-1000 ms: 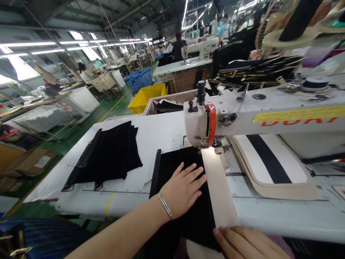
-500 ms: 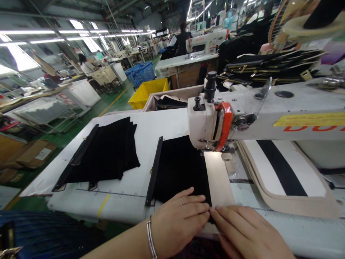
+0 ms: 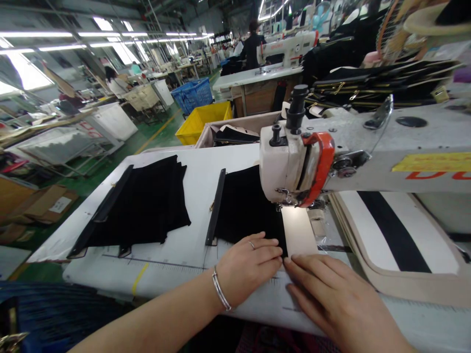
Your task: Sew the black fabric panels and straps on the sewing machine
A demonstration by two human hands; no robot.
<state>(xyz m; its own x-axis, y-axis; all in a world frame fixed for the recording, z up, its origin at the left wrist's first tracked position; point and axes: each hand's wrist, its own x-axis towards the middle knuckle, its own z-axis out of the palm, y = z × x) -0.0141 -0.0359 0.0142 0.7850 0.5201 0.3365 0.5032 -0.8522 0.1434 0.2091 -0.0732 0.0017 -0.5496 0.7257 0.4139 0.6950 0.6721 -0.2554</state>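
A black fabric panel (image 3: pixel 243 206) with a dark strip along its left side lies under the head of a white sewing machine (image 3: pixel 283 162). Beside its right edge runs a cream strip (image 3: pixel 300 230), lit by the machine's lamp. My left hand (image 3: pixel 253 264), wearing a ring and a bangle, rests flat on the panel's near edge, fingers stretched out. The fingertips of my right hand (image 3: pixel 327 289) press down where the panel and cream strip meet; its fingers are extended and its thumb lies lower on the table. The needle area is mostly hidden behind the machine head.
Several stacked black pieces (image 3: pixel 143 201) lie on the table's left. Beige panels with a black stripe (image 3: pixel 408 279) are piled at right. Behind stand a yellow crate (image 3: pixel 202 120), a blue basket (image 3: pixel 191 93) and heaped black pieces with metal zippers (image 3: pixel 379 86).
The black panel and cream strip have moved away from me, further under the machine head. Both hands have travelled forward with them, still flat. The camera view has shifted slightly.
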